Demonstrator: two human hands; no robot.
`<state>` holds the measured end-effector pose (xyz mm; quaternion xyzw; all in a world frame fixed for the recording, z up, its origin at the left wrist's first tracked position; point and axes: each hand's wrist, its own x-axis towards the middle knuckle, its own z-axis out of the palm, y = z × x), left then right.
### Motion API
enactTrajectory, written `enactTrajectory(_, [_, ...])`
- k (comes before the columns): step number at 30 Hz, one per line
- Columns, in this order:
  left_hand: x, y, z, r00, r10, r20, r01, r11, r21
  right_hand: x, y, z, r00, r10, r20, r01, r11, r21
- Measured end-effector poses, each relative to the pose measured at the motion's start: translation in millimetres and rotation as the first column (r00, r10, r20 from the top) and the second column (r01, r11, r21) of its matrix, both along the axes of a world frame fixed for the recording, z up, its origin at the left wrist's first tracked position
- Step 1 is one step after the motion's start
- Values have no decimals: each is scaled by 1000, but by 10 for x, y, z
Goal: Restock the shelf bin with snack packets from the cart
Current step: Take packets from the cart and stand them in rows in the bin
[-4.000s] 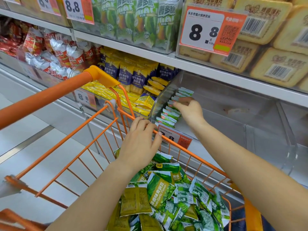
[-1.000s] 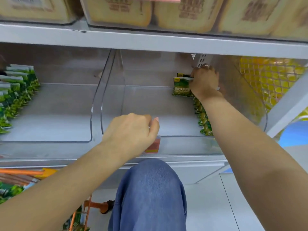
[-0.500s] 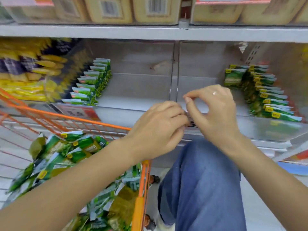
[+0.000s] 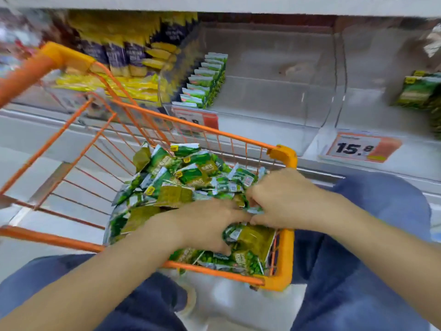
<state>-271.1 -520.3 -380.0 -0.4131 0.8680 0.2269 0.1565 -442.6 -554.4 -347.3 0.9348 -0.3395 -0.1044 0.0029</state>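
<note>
The orange wire cart (image 4: 282,158) holds a heap of green and olive snack packets (image 4: 181,177). Both my hands are down in the heap at its right end. My left hand (image 4: 205,225) lies over the packets with its fingers curled into them. My right hand (image 4: 279,199) touches the left one and curls into the packets too. The frame is blurred, so which packets each hand grips is not clear. Behind the cart, a clear shelf bin (image 4: 274,96) holds one upright row of green packets (image 4: 205,80) along its left wall. A second bin at the right holds olive-green packets (image 4: 417,91).
Yellow and purple snack bags (image 4: 128,58) fill the bin at the left. Price tags reading 15.8 (image 4: 362,148) and another partly hidden one (image 4: 195,120) hang on the shelf front. My knees in blue jeans (image 4: 381,201) flank the cart. An upper shelf edge (image 4: 214,3) runs overhead.
My hands have dropped from in front of the shelf edge into the cart's packets. The view has swung down and left, so the cart fills the middle.
</note>
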Motion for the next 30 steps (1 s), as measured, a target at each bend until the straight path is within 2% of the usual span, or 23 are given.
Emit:
enactTrajectory(2, [-52, 7, -8, 998, -45, 52, 49, 996, -74, 5, 11, -11, 999, 0, -33, 1, 999, 37])
enactTrajectory(5, [-56, -19, 11, 998, -44, -36, 40, 994, -97, -11, 27, 13, 1000, -4, -27, 5, 999, 46])
enactTrajectory(7, [-66, -16, 51, 999, 1, -40, -4, 997, -74, -19, 27, 31, 1000, -20, 0, 20, 997, 74])
enactTrajectory(9, [-65, -26, 79, 997, 64, -51, -65, 998, -23, -17, 18, 88, 999, -43, 4, 42, 990, 132])
enactTrajectory(12, [-20, -32, 121, 963, 193, -190, -172, 978, 119, -12, 28, 160, 992, -112, 65, 94, 969, 226])
enactTrajectory(16, [24, -26, 209, 833, 415, -366, -305, 896, 322, -44, 143, 216, 976, -186, 114, 142, 939, 313])
enactTrajectory(19, [-24, -33, 257, 775, 463, -429, -320, 874, 366, -163, 217, 227, 964, -229, 134, 164, 912, 377])
enactTrajectory(23, [-274, 52, 304, 731, 536, -423, -309, 812, 495, -426, 301, 255, 848, -436, 302, 248, 829, 501])
enactTrajectory(28, [-553, 98, 367, 610, 616, -498, -326, 768, 551, -666, 346, 285, 750, -546, 374, 283, 775, 565])
enactTrajectory(30, [-601, 95, 389, 577, 634, -514, -342, 760, 553, -736, 341, 279, 662, -635, 397, 297, 709, 640])
